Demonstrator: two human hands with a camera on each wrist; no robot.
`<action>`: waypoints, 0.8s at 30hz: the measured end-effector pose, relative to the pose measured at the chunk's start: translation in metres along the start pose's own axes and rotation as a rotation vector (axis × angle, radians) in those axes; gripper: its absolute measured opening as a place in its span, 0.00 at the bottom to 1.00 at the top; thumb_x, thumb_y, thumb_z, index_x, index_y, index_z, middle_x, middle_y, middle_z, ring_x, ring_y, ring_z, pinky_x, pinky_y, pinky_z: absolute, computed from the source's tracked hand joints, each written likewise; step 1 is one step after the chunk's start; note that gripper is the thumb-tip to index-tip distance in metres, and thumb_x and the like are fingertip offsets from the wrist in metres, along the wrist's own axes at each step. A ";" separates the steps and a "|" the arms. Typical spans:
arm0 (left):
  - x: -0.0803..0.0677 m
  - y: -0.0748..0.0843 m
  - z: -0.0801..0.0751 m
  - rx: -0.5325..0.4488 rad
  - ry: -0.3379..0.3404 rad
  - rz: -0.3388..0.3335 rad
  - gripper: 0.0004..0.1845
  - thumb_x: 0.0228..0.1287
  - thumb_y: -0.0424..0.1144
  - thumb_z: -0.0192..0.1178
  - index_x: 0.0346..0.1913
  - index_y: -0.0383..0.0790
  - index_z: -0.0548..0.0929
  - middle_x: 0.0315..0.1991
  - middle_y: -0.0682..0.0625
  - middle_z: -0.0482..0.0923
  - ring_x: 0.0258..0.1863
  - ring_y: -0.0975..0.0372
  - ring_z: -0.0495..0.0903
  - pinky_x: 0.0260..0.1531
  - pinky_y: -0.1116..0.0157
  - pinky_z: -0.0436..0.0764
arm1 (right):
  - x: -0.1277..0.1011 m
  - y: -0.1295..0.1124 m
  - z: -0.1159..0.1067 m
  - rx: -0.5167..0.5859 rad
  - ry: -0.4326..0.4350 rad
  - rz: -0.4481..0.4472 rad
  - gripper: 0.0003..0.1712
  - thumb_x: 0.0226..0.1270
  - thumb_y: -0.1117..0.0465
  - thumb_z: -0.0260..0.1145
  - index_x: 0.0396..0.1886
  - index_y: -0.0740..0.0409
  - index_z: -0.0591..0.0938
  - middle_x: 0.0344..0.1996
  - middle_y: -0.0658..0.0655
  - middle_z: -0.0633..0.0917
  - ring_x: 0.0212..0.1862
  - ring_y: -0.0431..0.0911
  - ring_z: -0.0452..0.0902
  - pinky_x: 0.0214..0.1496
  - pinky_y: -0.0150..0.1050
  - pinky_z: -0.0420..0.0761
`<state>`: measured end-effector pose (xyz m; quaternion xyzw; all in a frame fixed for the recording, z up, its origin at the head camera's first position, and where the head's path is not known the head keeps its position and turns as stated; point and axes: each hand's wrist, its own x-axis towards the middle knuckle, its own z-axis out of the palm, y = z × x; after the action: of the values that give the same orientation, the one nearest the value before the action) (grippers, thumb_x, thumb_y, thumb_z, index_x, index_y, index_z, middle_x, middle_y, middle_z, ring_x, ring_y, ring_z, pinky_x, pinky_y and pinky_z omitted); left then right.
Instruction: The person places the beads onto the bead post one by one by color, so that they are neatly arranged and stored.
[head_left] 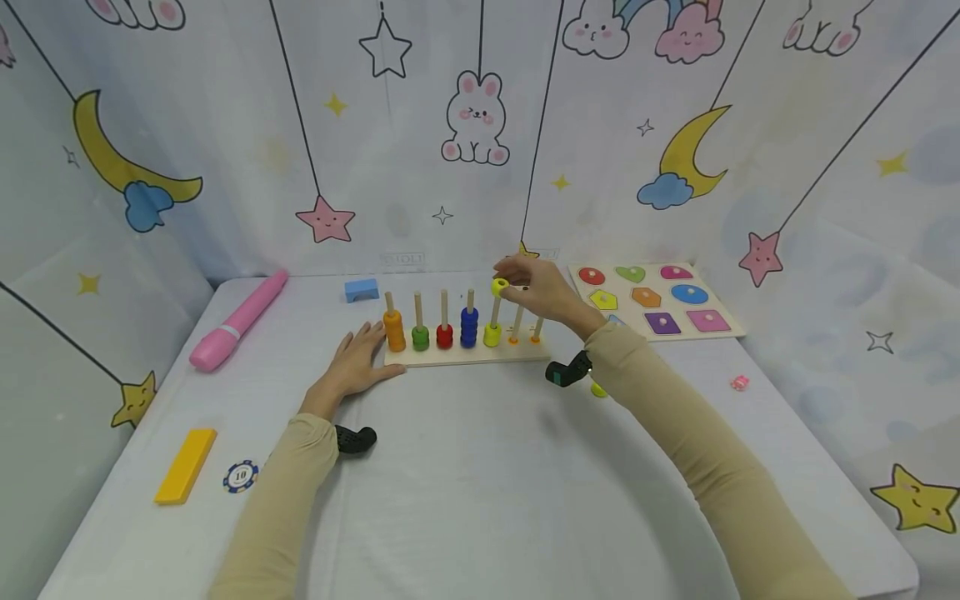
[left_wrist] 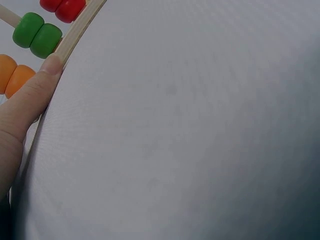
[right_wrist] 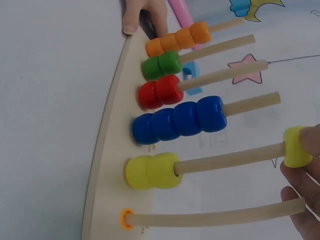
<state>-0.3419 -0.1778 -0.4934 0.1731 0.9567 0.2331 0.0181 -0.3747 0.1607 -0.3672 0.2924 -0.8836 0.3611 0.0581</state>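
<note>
A wooden bead counting board (head_left: 480,358) with a row of upright pegs stands toward the back of the table. My right hand (head_left: 547,290) pinches a yellow bead (right_wrist: 296,150) at the very top of a peg that carries two yellow beads (right_wrist: 152,171) at its base. My left hand (head_left: 357,363) rests at the board's left end, fingers spread, its thumb (left_wrist: 42,80) on the front edge. Left of the yellow peg, the pegs bear blue beads (right_wrist: 182,119), red beads (right_wrist: 160,92), green beads (right_wrist: 161,65) and orange beads (right_wrist: 178,39).
A shape puzzle board (head_left: 622,321) lies at the back right. One yellow bead (head_left: 598,390) is partly under the right forearm, with a small pink piece (head_left: 740,383) further right. Leftward lie a pink cylinder (head_left: 240,321), blue block (head_left: 362,290), yellow block (head_left: 186,467) and poker chip (head_left: 241,476).
</note>
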 end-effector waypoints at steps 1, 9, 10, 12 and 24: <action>0.000 0.000 0.000 -0.001 -0.001 0.002 0.49 0.58 0.60 0.61 0.72 0.32 0.55 0.72 0.37 0.49 0.72 0.46 0.41 0.69 0.47 0.36 | 0.000 0.000 0.000 -0.002 0.000 -0.004 0.19 0.63 0.65 0.65 0.54 0.62 0.77 0.47 0.56 0.83 0.49 0.46 0.79 0.55 0.38 0.78; 0.002 -0.001 0.001 -0.002 -0.007 -0.001 0.50 0.57 0.62 0.60 0.72 0.33 0.54 0.73 0.37 0.48 0.72 0.46 0.40 0.69 0.47 0.35 | -0.001 0.006 -0.011 0.024 0.041 -0.030 0.19 0.63 0.67 0.64 0.54 0.63 0.77 0.47 0.59 0.82 0.50 0.48 0.79 0.56 0.38 0.77; 0.002 -0.001 0.001 -0.004 -0.008 0.000 0.50 0.57 0.62 0.60 0.72 0.33 0.54 0.73 0.37 0.48 0.72 0.46 0.40 0.69 0.47 0.35 | -0.002 0.008 -0.013 0.043 0.049 -0.025 0.18 0.64 0.67 0.64 0.54 0.64 0.77 0.48 0.61 0.82 0.50 0.48 0.79 0.56 0.38 0.77; 0.002 -0.001 0.002 -0.003 -0.007 -0.003 0.50 0.57 0.62 0.60 0.72 0.33 0.55 0.73 0.37 0.49 0.73 0.46 0.40 0.69 0.47 0.35 | -0.006 0.012 -0.018 0.073 0.074 -0.010 0.18 0.64 0.68 0.63 0.54 0.65 0.76 0.48 0.61 0.82 0.50 0.49 0.78 0.56 0.38 0.77; 0.004 -0.004 0.003 -0.003 -0.016 0.001 0.49 0.59 0.62 0.59 0.73 0.34 0.54 0.73 0.37 0.48 0.73 0.46 0.40 0.69 0.47 0.35 | -0.051 0.060 -0.054 -0.001 0.155 0.202 0.19 0.67 0.65 0.61 0.57 0.62 0.74 0.50 0.60 0.80 0.53 0.51 0.76 0.59 0.46 0.74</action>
<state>-0.3468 -0.1783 -0.4972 0.1756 0.9561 0.2331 0.0261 -0.3716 0.2551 -0.3800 0.1732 -0.9015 0.3862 0.0899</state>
